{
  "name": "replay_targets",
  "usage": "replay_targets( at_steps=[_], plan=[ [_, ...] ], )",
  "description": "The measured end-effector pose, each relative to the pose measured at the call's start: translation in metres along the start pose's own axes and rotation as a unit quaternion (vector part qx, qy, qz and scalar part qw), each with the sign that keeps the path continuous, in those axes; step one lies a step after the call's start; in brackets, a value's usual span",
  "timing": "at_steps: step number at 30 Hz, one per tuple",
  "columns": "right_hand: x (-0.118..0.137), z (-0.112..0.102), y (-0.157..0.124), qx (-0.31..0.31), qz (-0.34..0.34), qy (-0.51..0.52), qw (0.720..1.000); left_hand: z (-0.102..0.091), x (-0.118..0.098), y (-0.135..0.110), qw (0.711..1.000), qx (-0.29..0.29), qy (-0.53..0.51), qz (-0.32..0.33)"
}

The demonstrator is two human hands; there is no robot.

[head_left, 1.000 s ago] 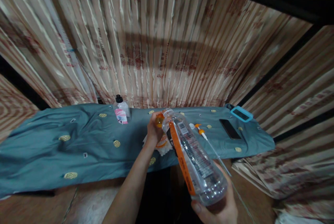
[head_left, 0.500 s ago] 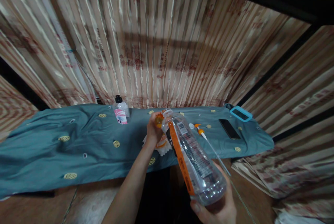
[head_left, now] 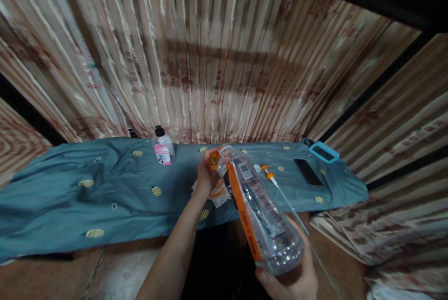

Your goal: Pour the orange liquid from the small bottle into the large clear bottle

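My right hand (head_left: 297,267) grips a large clear plastic bottle (head_left: 269,216) near its base. The bottle has an orange and white label and leans with its neck away from me and to the left. At its mouth, my left hand (head_left: 207,174) is closed around a small amber container (head_left: 213,160), partly hidden by the fingers. Whether liquid passes between the two I cannot tell. Below the left hand lies a white and orange piece with a jagged edge (head_left: 220,195), mostly covered. Right of the bottle lie an orange pump head with a long tube (head_left: 270,176) and a white cap (head_left: 257,168).
A clear bottle with black cap and pink label (head_left: 162,148) stands at the back left of the green cloth (head_left: 126,178). On the right lie a dark phone (head_left: 308,172) and a blue-framed object (head_left: 324,152). Pleated curtains (head_left: 210,57) hang behind; dark bars run at both sides.
Almost nothing differs. Both hands keep their hold on the bottle and the small amber container at nearly the same place, and the view has shifted very slightly.
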State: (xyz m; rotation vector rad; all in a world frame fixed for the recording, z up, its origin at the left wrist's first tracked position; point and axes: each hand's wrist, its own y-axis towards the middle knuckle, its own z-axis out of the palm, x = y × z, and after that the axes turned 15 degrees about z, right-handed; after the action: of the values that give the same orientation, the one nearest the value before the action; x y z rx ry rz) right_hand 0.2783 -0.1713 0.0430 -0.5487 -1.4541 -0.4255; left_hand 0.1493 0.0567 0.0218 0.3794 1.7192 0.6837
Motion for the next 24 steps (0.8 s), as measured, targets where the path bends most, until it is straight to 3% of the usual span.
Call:
replay_targets(
  at_steps=[24],
  plan=[
    [0.0025,0.0024,-0.0024,0.005,0.008,0.004,1.0,0.0006,0.0019,-0.0006,1.0,-0.01,-0.011,0.002]
  ],
)
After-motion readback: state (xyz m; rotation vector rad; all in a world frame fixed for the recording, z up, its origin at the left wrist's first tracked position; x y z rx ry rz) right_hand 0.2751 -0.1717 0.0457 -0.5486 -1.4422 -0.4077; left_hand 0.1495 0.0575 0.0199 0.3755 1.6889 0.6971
